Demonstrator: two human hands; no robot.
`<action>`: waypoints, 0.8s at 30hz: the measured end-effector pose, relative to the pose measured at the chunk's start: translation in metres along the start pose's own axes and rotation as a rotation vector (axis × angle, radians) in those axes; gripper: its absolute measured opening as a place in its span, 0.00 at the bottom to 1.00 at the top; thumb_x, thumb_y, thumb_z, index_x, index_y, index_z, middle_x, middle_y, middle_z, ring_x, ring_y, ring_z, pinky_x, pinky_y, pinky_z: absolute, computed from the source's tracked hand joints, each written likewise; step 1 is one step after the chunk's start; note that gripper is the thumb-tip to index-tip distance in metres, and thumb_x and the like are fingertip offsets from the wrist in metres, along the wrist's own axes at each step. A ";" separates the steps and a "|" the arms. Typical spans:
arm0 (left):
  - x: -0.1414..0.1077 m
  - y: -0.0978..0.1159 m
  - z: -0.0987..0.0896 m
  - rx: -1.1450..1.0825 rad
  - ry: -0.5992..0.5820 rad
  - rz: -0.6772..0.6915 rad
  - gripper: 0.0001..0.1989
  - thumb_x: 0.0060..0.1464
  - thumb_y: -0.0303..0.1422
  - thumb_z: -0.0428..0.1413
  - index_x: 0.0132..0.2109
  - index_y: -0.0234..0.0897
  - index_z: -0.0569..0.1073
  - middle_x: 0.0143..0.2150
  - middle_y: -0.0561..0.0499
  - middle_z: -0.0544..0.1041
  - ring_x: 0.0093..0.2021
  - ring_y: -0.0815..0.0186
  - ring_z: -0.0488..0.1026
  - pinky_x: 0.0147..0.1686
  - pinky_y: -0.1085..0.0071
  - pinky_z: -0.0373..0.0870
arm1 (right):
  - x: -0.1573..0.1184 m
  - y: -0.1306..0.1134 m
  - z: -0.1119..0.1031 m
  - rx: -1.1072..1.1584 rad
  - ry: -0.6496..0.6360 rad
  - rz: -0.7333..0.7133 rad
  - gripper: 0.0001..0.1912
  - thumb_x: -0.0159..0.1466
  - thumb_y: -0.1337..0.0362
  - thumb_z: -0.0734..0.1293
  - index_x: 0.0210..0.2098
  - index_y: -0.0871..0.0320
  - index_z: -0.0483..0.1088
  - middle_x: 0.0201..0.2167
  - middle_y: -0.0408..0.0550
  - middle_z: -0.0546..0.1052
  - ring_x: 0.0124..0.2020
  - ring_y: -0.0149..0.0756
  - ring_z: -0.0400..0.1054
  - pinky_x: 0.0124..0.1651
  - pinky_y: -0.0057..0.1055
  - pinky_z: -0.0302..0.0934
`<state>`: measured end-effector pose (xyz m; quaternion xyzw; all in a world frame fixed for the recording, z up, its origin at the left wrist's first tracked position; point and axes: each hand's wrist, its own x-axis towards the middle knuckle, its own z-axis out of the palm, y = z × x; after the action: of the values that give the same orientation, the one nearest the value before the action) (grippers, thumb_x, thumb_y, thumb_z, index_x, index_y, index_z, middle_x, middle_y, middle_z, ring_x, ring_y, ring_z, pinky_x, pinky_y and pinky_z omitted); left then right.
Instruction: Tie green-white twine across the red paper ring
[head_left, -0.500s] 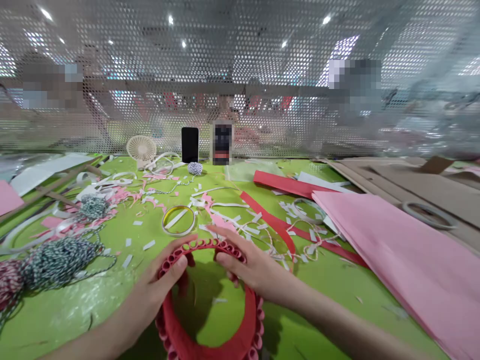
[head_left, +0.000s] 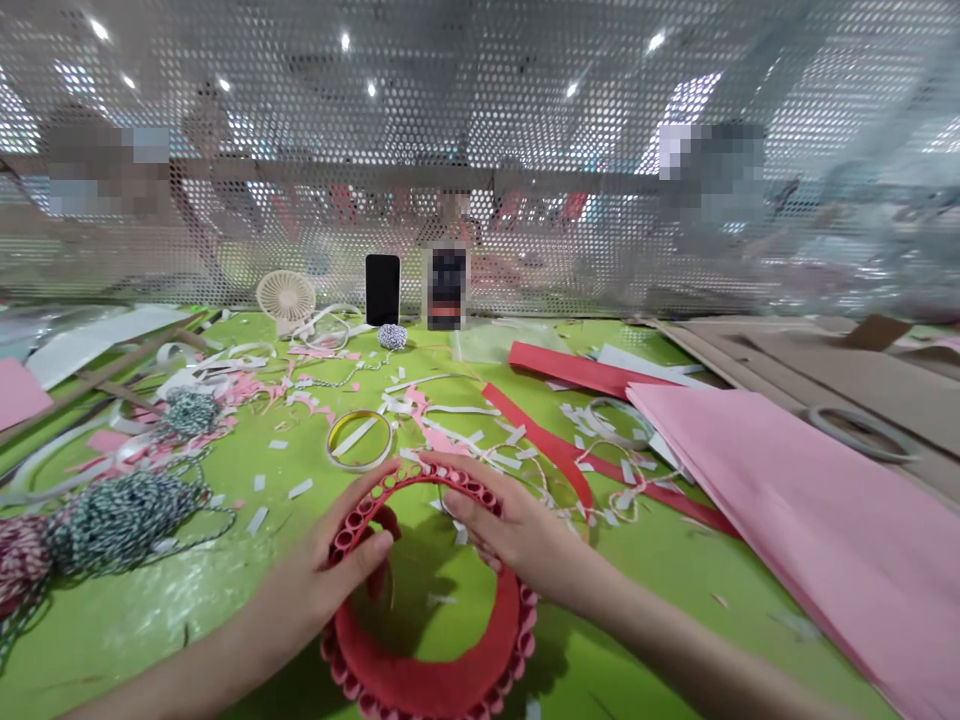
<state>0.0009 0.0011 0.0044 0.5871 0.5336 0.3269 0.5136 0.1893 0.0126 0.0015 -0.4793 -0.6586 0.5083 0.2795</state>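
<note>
**Left hand [head_left: 322, 570] and right hand [head_left: 521, 535] clamped on red paper ring [head_left: 427, 685]**

Both hands grip the far arc of the ring, fingertips close but not touching. Left thumb lies across the rim, right fingers wrap over it. Rolled-paper loops [head_left: 397, 478] line the rim. Ring sits right under the hands, tilted, near arc toward the person. Can't tell whether that arc touches the green tabletop [head_left: 150, 625]. Step in hand: ring held two-handed at the rim, nothing else held.

Left of the left hand: green-and-white twine ball [head_left: 120, 520], red-and-white twine ball [head_left: 19, 560] beside it. Just ahead of the hands: tape roll [head_left: 358, 440] with yellow core, paper scraps [head_left: 300, 488]. Right of the right hand: red paper strips [head_left: 547, 450], pink paper sheets [head_left: 780, 520], then cardboard sheet [head_left: 825, 370] under a second tape roll [head_left: 861, 432]. Far ahead: desk fan [head_left: 285, 297], upright smartphone [head_left: 382, 290], pixelated upright object [head_left: 448, 288], perforated metal screen [head_left: 480, 100] behind.

No readable text or brand; object's label is pixelated.
</note>
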 end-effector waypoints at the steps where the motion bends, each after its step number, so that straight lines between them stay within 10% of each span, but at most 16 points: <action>1: 0.000 -0.001 0.000 0.016 -0.008 0.004 0.25 0.48 0.43 0.52 0.54 0.46 0.63 0.49 0.54 0.72 0.50 0.57 0.66 0.50 0.68 0.60 | 0.000 0.000 0.000 -0.012 0.000 -0.013 0.21 0.62 0.56 0.54 0.53 0.53 0.58 0.15 0.35 0.54 0.16 0.27 0.51 0.20 0.25 0.53; 8: -0.001 -0.003 0.000 0.015 0.000 -0.012 0.20 0.49 0.44 0.51 0.50 0.45 0.69 0.43 0.53 0.76 0.46 0.57 0.69 0.50 0.67 0.61 | -0.001 0.000 -0.003 -0.067 -0.025 -0.011 0.19 0.63 0.57 0.53 0.51 0.53 0.62 0.16 0.39 0.61 0.22 0.31 0.61 0.26 0.29 0.60; 16: 0.003 -0.008 -0.004 -0.215 0.191 -0.184 0.27 0.49 0.49 0.49 0.56 0.50 0.57 0.52 0.52 0.68 0.49 0.60 0.67 0.42 0.69 0.68 | -0.001 0.002 -0.003 -0.032 0.078 -0.032 0.32 0.59 0.51 0.58 0.60 0.52 0.44 0.40 0.51 0.68 0.36 0.37 0.66 0.39 0.38 0.63; 20: 0.002 -0.002 -0.005 -0.263 0.050 -0.164 0.28 0.48 0.44 0.53 0.56 0.50 0.55 0.47 0.51 0.72 0.38 0.63 0.73 0.36 0.71 0.70 | -0.001 0.003 -0.001 0.037 0.104 0.032 0.25 0.63 0.55 0.53 0.58 0.52 0.48 0.24 0.42 0.67 0.21 0.30 0.62 0.27 0.32 0.63; 24: -0.001 0.005 -0.003 -0.178 0.014 -0.148 0.27 0.45 0.42 0.56 0.54 0.49 0.61 0.47 0.53 0.73 0.40 0.62 0.72 0.40 0.70 0.68 | -0.003 -0.001 0.004 -0.032 0.032 0.009 0.23 0.61 0.54 0.56 0.56 0.45 0.53 0.32 0.45 0.69 0.17 0.26 0.58 0.21 0.29 0.60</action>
<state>-0.0004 0.0013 0.0098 0.4960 0.5480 0.3382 0.5825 0.1871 0.0080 0.0015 -0.4947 -0.6601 0.4910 0.2801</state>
